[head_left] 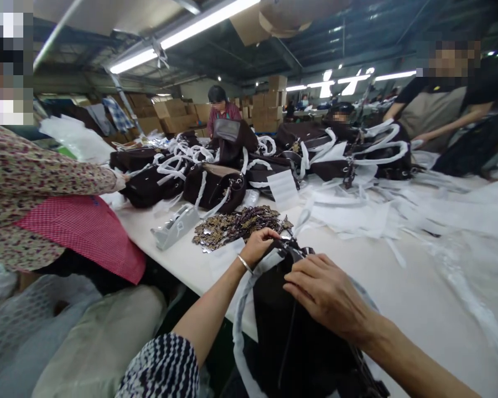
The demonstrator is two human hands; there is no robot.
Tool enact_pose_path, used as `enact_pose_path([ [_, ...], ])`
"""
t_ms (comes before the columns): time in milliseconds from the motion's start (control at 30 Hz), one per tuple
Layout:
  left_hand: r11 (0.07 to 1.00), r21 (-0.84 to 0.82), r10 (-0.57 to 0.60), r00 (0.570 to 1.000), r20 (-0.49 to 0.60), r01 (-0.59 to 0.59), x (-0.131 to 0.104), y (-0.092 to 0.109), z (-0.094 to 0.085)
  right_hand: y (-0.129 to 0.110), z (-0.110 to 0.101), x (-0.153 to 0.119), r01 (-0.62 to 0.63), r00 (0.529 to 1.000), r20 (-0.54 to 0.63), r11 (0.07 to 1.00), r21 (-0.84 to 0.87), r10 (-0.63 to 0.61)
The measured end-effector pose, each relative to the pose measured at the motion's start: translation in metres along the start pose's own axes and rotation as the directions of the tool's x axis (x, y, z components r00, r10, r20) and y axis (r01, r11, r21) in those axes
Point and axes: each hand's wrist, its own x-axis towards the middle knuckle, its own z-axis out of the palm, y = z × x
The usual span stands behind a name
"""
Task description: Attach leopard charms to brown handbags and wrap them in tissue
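A dark brown handbag (pixel 282 315) stands in front of me at the table's edge, its handle (pixel 239 326) wrapped in white padding. My left hand (pixel 258 244), with a bangle at the wrist, is closed at the metal fittings on the bag's top; what its fingertips pinch is too small to make out. My right hand (pixel 321 287) has its fingers curled and pressed together on the bag's upper edge, gripping it. Just beyond the bag lies a pile of bronze-coloured and dark metal charms (pixel 240 225).
A tape dispenser (pixel 175 228) stands left of the charms on the white table (pixel 394 309). Several wrapped-handle handbags (pixel 213 188) crowd the far side. White sheets (pixel 348 213) spread to the right. A person in a floral sleeve (pixel 45 171) is at left, another in an apron (pixel 434 119) at right.
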Motion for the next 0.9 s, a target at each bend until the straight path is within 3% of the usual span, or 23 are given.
enact_pose_path([
  [100,1.000,-0.024,-0.015,1.000,-0.002,0.015,0.000,-0.005,0.000,-0.001,-0.001,-0.003,-0.065,0.994,0.081,0.995,-0.076,0.071],
  [200,0.999,-0.050,-0.018,1.000,-0.012,0.017,0.000,-0.012,0.002,0.011,-0.014,-0.011,-0.314,0.948,0.046,0.949,-0.016,0.315],
  [300,0.996,-0.087,-0.016,0.999,-0.043,0.012,0.001,-0.027,0.005,0.026,-0.026,-0.027,-0.626,0.774,0.052,0.748,0.220,0.632],
  [367,0.992,-0.125,-0.024,0.996,-0.082,0.013,0.002,-0.041,0.008,0.035,-0.024,-0.044,-0.725,0.667,0.107,0.609,0.320,0.738],
  [567,0.971,-0.239,-0.063,0.985,-0.163,0.022,0.004,-0.077,0.009,0.045,0.014,-0.090,-0.812,0.529,0.153,0.447,0.375,0.834],
  [600,0.967,-0.253,-0.067,0.984,-0.163,0.024,0.004,-0.079,0.008,0.041,0.016,-0.090,-0.814,0.524,0.144,0.444,0.374,0.840],
  [667,0.960,-0.279,-0.074,0.985,-0.158,0.027,0.004,-0.079,0.008,0.030,0.014,-0.085,-0.796,0.557,0.135,0.479,0.370,0.820],
  [767,0.950,-0.310,-0.086,0.984,-0.155,0.034,0.003,-0.075,0.008,0.006,0.002,-0.069,-0.701,0.671,0.064,0.604,0.379,0.739],
  [900,0.940,-0.336,-0.111,0.984,-0.142,0.058,0.000,-0.072,0.007,-0.021,-0.005,-0.046,-0.454,0.830,-0.202,0.840,0.297,0.520],
])
